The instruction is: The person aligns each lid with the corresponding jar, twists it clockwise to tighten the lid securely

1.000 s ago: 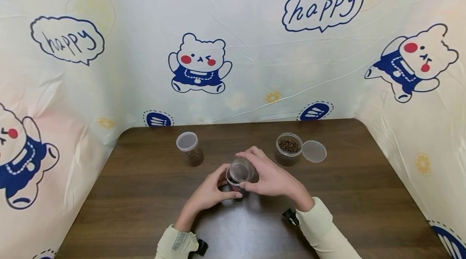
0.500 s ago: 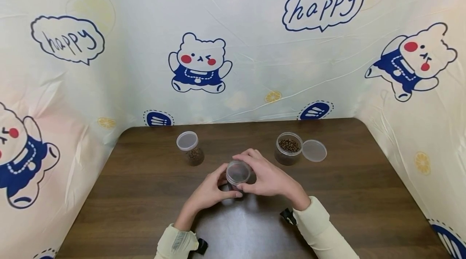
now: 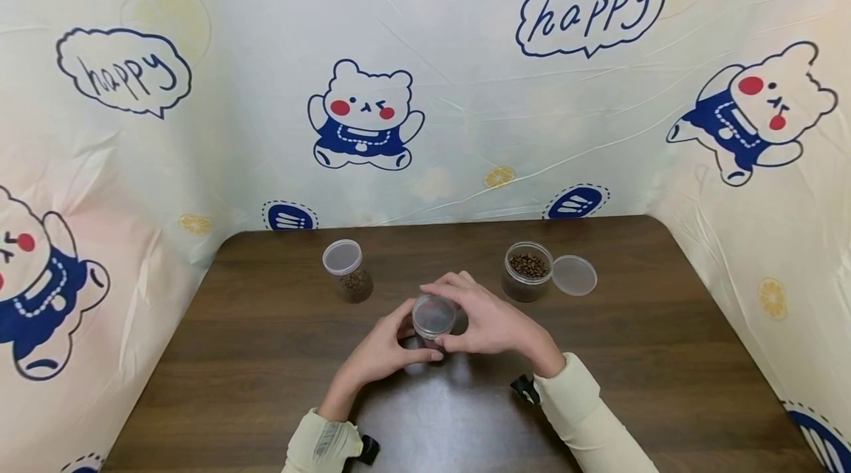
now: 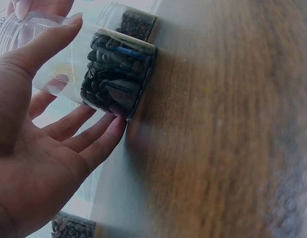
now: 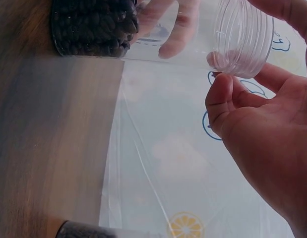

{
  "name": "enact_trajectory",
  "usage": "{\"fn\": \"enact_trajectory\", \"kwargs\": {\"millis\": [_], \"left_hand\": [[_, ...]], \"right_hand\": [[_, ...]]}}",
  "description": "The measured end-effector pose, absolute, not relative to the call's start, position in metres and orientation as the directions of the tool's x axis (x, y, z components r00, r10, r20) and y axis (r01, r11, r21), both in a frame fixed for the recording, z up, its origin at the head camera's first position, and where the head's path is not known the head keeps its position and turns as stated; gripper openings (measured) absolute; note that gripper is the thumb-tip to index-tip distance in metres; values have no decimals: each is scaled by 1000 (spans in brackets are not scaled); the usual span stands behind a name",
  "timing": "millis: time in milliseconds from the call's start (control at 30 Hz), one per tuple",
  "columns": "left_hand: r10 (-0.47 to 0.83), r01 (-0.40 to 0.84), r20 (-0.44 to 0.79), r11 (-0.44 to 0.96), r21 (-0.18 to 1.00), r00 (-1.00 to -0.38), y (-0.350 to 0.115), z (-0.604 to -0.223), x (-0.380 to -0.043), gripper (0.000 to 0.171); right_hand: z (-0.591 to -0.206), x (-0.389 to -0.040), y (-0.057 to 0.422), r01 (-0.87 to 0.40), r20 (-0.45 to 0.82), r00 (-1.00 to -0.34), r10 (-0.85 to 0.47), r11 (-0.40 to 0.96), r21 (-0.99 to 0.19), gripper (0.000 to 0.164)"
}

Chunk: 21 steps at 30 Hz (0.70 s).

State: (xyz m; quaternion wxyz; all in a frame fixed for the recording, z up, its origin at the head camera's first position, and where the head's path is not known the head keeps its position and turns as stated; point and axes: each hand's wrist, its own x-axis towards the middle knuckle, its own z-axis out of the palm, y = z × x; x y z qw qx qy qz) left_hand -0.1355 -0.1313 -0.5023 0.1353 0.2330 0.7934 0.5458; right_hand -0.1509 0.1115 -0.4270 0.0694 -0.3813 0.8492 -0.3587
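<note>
A clear plastic jar, part filled with dark coffee beans [image 4: 116, 74], stands upright on the table in front of me. My left hand [image 3: 384, 346] holds it low on its left side, thumb in front and fingers behind. On the jar's mouth sits a clear round lid [image 3: 433, 315]. Its rim is pinched between thumb and fingers of my right hand [image 3: 488, 319], which reaches from the right. In the right wrist view the lid's ridged edge [image 5: 245, 37] lies level on the jar; whether the threads are engaged, I cannot tell.
Behind to the left stands a lidded jar of beans [image 3: 349, 273]. An uncovered jar of beans [image 3: 527, 277] is behind to the right, with a loose clear lid [image 3: 575, 276] beside it. A printed cloth [image 3: 465, 126] hangs beyond the brown table [image 3: 266, 355].
The lid was tilted above the jar's mouth a second ago; my right hand has brought it down level and slightly left onto the rim. My left hand has stayed in place.
</note>
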Motion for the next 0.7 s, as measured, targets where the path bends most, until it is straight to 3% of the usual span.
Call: {"fn": "enact_trajectory", "kwargs": {"millis": [700], "left_hand": [[518, 187, 1, 307, 933, -855, -132, -502, -137, 77]], "right_hand": [[-421, -161, 115, -650, 135, -613, -778, 400, -647, 71]]}}
